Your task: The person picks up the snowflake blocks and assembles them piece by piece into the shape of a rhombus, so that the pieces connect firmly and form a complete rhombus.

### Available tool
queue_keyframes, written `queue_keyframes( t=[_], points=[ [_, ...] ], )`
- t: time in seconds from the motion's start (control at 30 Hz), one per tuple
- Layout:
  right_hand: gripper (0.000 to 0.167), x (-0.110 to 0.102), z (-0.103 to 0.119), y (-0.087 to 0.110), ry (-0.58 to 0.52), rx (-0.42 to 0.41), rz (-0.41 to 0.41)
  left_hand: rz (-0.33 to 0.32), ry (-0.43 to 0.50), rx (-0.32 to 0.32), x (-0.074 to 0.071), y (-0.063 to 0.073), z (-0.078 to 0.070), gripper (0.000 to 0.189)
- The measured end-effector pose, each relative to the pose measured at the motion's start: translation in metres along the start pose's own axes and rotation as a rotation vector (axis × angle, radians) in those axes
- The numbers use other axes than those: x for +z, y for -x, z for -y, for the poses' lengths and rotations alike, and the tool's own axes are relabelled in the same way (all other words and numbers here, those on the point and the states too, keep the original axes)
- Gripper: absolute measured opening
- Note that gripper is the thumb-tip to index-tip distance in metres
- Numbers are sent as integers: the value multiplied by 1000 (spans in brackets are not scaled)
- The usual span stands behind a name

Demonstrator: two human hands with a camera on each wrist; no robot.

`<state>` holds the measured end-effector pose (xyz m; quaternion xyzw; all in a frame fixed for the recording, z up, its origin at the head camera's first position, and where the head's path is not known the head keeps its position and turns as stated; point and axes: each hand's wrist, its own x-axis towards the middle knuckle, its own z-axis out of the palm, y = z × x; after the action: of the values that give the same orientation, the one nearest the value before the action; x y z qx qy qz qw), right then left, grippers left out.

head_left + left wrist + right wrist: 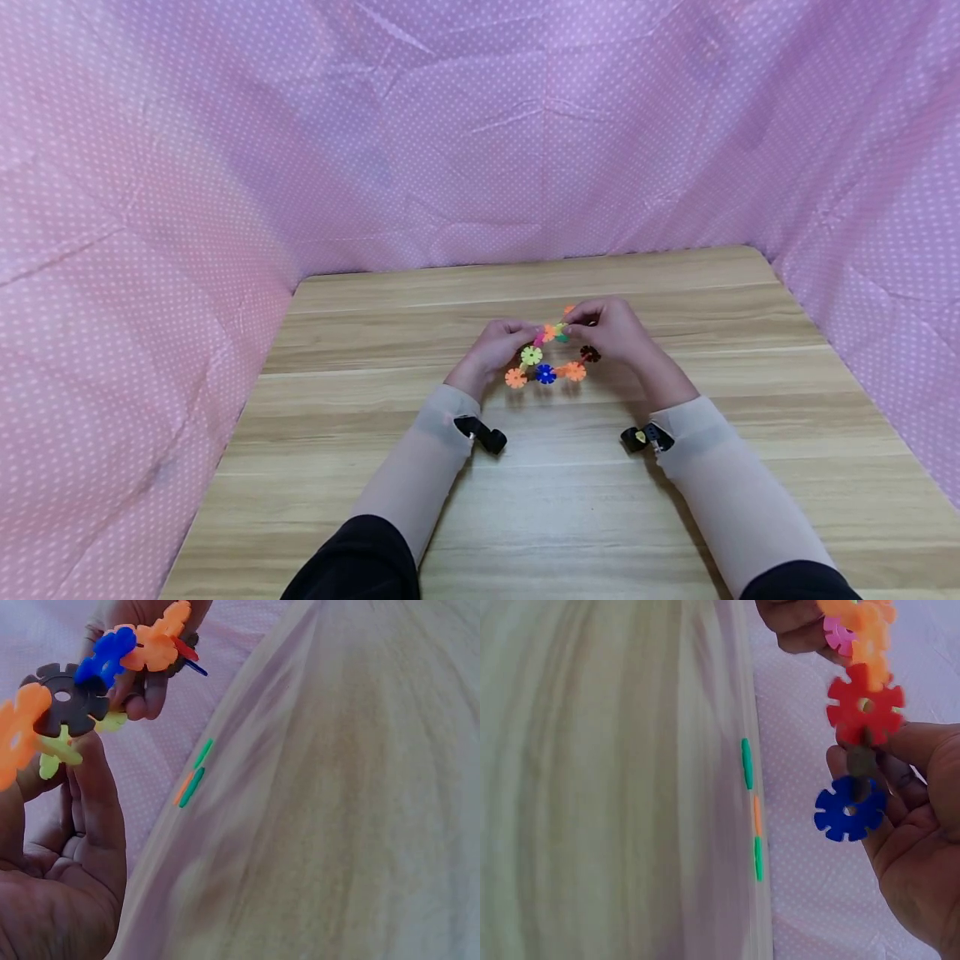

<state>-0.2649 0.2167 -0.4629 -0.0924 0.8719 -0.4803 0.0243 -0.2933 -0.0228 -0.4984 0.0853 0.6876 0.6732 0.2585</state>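
Both hands hold a loop-like chain of interlocked plastic snowflake discs above the table. In the head view, an orange disc (515, 378), a blue disc (546, 374) and a yellow-green disc (531, 356) show along its near side. My left hand (495, 352) pinches the chain at its left, by a yellow piece (58, 754) in the left wrist view. My right hand (618, 335) pinches the far right part with thumb and fingers. A red disc (866, 705) and a lower blue disc (850, 810) hang in front of it. The fingers partly hide the joints.
Loose green pieces (747, 763) and an orange piece (757, 816) lie on the wooden table (555, 500) near its far edge. Pink dotted cloth (480, 150) surrounds the table at the back and sides. A small black camera is strapped to each wrist.
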Motion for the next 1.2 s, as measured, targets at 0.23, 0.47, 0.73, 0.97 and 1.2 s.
queue_keyframes(
  t=[0.23, 0.47, 0.73, 0.97, 1.2],
  points=[
    [8, 6, 7, 0, 25, -71, -27, 4, 43, -22, 0, 0, 0, 23],
    [9, 10, 13, 1, 107, -114, -36, 25, 59, -32, 1, 1, 0, 23],
    [27, -4, 6, 0, 76, -80, 120, 38, -3, -22, -9, 1, 1, 24],
    [37, -9, -14, -3, 118, -25, 244, 62, -22, -32, -13, 4, 0, 26],
    [37, -16, -20, 0, 202, 77, 192, 68, -26, -17, -11, 4, -1, 26]
  ],
)
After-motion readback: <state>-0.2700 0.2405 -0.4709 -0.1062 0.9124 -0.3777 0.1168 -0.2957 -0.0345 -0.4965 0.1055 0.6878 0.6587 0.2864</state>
